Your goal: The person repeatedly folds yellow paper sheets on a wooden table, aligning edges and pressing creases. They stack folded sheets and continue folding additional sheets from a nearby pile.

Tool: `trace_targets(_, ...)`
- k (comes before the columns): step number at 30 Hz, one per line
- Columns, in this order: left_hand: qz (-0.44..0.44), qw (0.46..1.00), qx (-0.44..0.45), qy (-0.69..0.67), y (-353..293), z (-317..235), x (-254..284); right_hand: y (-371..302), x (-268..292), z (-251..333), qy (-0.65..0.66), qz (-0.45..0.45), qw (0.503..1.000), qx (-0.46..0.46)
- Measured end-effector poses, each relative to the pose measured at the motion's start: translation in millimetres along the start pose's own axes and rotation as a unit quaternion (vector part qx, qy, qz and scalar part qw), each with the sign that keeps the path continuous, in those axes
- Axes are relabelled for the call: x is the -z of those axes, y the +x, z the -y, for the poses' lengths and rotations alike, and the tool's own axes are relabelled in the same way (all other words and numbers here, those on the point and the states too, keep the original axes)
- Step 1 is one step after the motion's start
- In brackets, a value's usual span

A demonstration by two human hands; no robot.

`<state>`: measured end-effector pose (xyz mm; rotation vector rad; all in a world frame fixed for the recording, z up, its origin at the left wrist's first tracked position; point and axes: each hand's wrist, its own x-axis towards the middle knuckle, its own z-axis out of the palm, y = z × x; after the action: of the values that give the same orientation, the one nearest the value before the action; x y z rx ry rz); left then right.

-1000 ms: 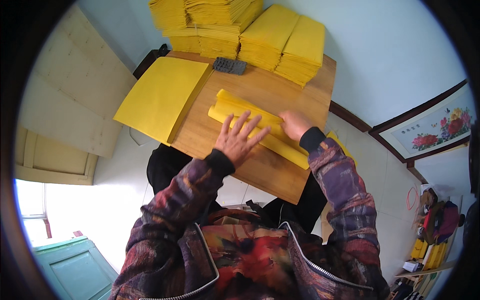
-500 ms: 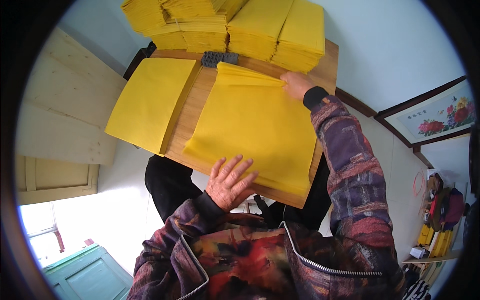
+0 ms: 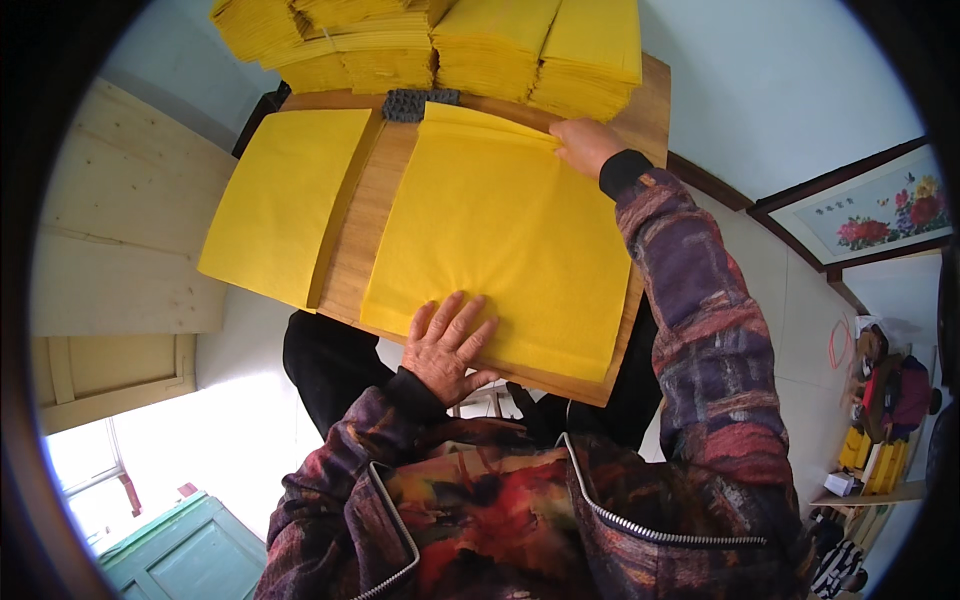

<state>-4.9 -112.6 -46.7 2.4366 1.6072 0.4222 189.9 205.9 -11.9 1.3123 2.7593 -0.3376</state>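
A large yellow sheet [image 3: 500, 240], paper or thin cloth by its look, lies over the middle of the wooden table [image 3: 352, 245]. My left hand [image 3: 447, 345] rests on its near edge with the fingers spread, and faint creases fan out from the fingertips. At the far right corner my right hand [image 3: 588, 146] pinches the sheet's edge between thumb and fingers. Along that far edge the sheet is slightly rumpled. To the left lies a neat yellow stack [image 3: 285, 200] of folded sheets. A dark grey textured block [image 3: 420, 104] sits just beyond the sheet.
Tall piles of folded yellow sheets [image 3: 490, 50] fill the table's far side against the wall. A pale wooden board [image 3: 130, 210] stands at the left. On the right are a framed flower picture [image 3: 890, 215] and a shelf [image 3: 880, 497] with bags.
My left hand has come down onto the sheet's near edge. The far edge, bunched in folds before, now lies flatter, with my right hand still gripping its corner.
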Motion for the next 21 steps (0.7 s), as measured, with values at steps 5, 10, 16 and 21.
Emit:
trace_targets(5,-0.003,1.000,0.002,0.003,1,-1,0,0,-5,1,-0.015,-0.048,0.998,-0.034)
trace_targets(10,-0.014,1.000,-0.004,0.018,0,-1,-2,-48,-10,21,0.002,-0.300,0.953,-0.046)
trace_targets(16,-0.036,0.999,-0.012,0.020,-4,-1,-8,-149,-55,125,0.053,-0.174,0.979,0.093)
trace_targets(21,-0.065,0.997,-0.018,0.027,-5,0,-11,-168,-71,128,0.094,-0.147,0.984,0.034)
